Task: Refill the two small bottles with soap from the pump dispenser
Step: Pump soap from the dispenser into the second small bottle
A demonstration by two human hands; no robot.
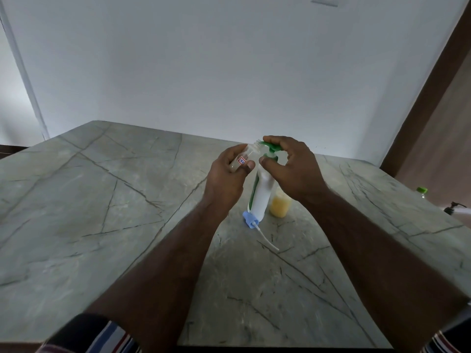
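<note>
Left hand (227, 171) tilts small bottle (248, 154) (uncapped) at dispenser (262, 192).

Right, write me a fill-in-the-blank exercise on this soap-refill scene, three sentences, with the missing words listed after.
1. The left hand holds a small clear bottle whose cap is ____.
2. The right hand rests on the ____ pump head of the white dispenser.
3. Behind the dispenser stands a small bottle filled with ____ liquid, and a blue spray cap lies on the table.

Missing words: off; green; yellow
</note>
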